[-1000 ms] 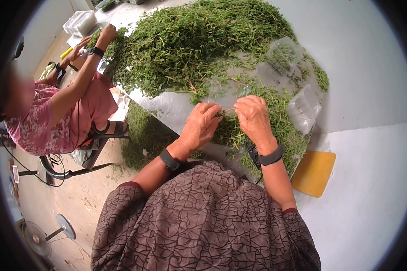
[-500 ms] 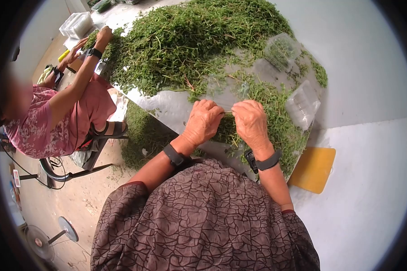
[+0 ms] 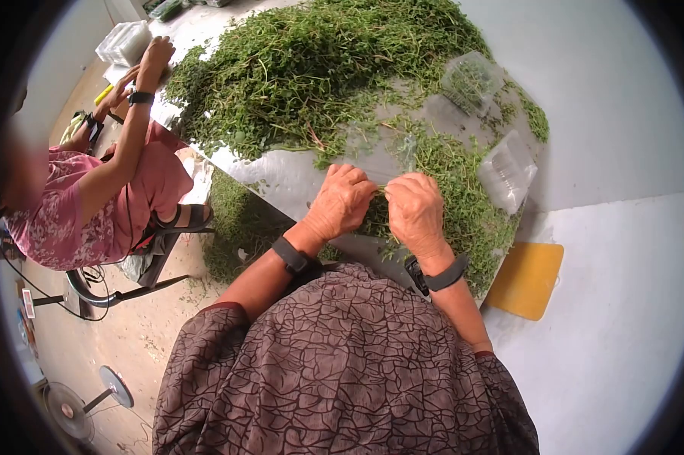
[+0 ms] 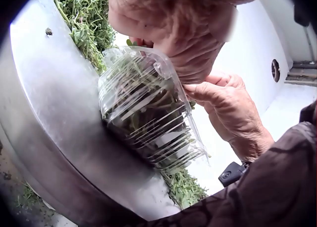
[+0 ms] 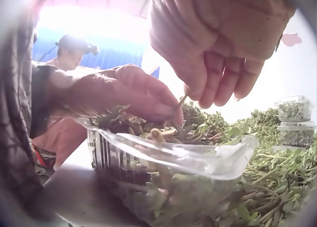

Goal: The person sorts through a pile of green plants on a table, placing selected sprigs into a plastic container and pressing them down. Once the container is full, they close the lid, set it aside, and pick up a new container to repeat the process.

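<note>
In the head view my left hand (image 3: 343,201) and right hand (image 3: 416,212) meet close together near the table's front edge. A thin green stem (image 5: 182,103) runs between them in the right wrist view. My right thumb and forefinger pinch its upper end, while my left thumb and fingers hold it lower down. Right below both hands stands a clear ribbed plastic box (image 4: 148,103), filled with cut leafy greens. Its rim and the stems inside show in the right wrist view; from the head, the hands mostly cover it.
A big heap of greens (image 3: 334,68) spreads over the metal table (image 3: 277,178). Clear boxes (image 3: 509,171) stand at the right, one holding greens (image 3: 472,82). At the left sits another person (image 3: 122,174) with hands by stacked boxes (image 3: 123,44). A yellow board (image 3: 528,280) lies beyond the table.
My hands came together, fingers closing in on the stem, and the gap between them narrowed. My right hand shifted slightly left and down. The other person's hands moved left from the heap.
</note>
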